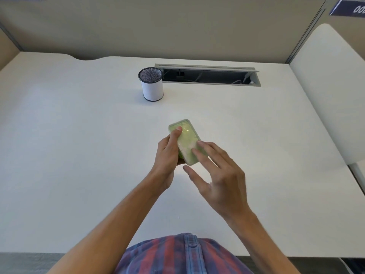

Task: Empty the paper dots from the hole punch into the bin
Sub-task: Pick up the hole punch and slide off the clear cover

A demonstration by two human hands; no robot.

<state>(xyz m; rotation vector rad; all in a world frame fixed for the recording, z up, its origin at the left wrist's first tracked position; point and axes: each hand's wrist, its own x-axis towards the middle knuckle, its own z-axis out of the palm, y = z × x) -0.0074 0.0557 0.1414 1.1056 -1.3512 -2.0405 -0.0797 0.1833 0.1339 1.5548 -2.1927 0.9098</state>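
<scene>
The pale green hole punch [186, 142] is held above the mid-desk [79, 155], translucent base up. Left hand [167, 155] clamps its left side; right hand [219, 175] lies spread, fingertips [194, 150] on the base. Judged step: opening the tray. The mesh bin [151, 84] stands well apart, farther off; next move requires carrying without spilling.
</scene>
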